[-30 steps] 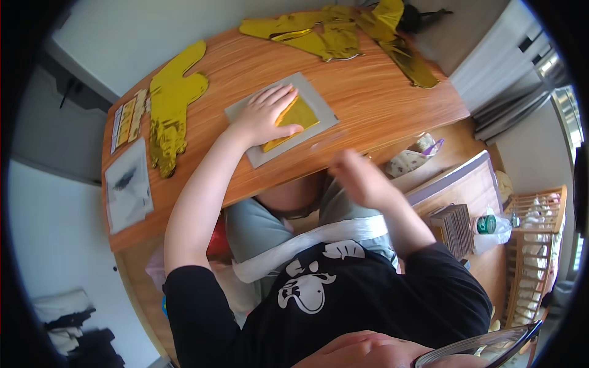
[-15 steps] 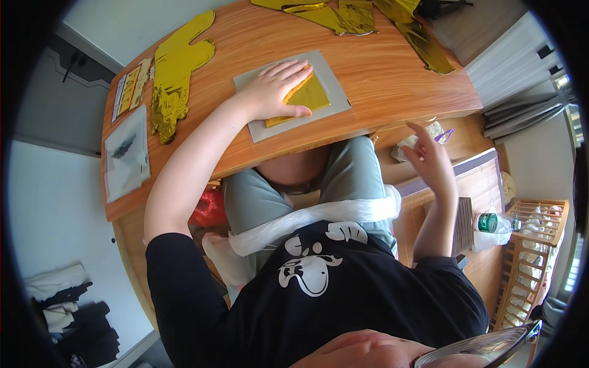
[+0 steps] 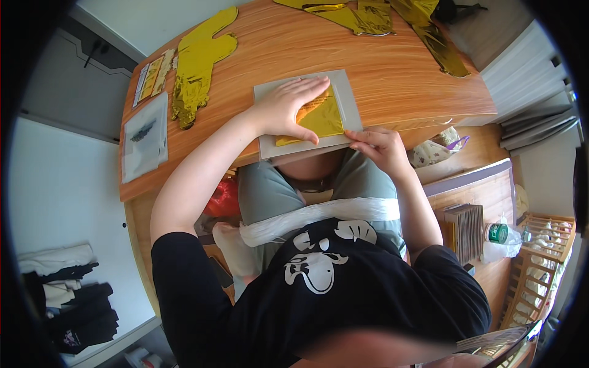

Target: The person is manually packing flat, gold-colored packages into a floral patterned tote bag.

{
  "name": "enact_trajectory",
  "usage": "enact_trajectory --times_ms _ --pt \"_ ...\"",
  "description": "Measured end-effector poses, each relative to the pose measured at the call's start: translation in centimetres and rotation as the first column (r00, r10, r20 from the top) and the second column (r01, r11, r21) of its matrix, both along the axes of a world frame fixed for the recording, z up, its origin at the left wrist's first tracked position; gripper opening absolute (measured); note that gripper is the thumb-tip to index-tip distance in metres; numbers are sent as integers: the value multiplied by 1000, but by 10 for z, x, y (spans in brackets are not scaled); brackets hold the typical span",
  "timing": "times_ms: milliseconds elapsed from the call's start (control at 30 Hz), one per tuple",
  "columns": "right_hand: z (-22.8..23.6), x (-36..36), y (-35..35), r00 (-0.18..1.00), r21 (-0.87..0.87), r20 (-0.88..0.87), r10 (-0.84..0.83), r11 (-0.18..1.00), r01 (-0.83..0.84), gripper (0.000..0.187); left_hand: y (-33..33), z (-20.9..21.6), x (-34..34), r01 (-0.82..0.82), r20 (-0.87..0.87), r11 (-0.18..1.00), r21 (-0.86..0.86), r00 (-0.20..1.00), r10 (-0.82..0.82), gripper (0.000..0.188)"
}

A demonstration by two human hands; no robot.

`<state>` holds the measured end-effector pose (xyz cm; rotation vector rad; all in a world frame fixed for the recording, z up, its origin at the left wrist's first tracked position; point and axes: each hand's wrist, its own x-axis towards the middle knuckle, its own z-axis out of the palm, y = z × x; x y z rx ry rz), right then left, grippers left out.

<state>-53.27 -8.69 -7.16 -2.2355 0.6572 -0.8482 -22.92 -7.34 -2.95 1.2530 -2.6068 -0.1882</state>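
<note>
A grey board (image 3: 265, 93) lies at the table's near edge and slightly overhangs it. On it rests a flat, folded piece of shiny gold foil (image 3: 331, 116). My left hand (image 3: 283, 109) lies flat over the foil's left part, fingers stretched out and thumb apart, hiding some of it. My right hand (image 3: 381, 146) is closed on the board's near right corner, with fingertips on top beside the foil. Its thumb is at the board's edge.
Gold foil balloons lie unfolded at the table's left (image 3: 199, 64) and far side (image 3: 359, 17). A clear bag (image 3: 146, 140) and several cards (image 3: 150, 78) sit at the left edge. To my right are a stack of thin packs (image 3: 464, 232), a bottle (image 3: 500, 233) and a wooden rack (image 3: 521, 279).
My right hand has come in from the right and taken hold of the board's corner. The board with the foil has shifted toward me, past the table edge. My left hand stays on the foil.
</note>
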Motion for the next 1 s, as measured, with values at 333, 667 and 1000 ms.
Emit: enact_trajectory --times_ms 333,667,1000 --pt "-5 2 1 994 216 109 -32 976 7 19 60 13 25 -45 -597 969 242 781 185 47" --pt "-13 1 6 993 404 119 4 913 -52 21 151 -24 -6 -397 -335 910 -123 879 338 66" --pt "-16 -1 8 983 404 182 30 909 -103 24 163 -45 -12 -552 -577 812 -192 733 361 32"
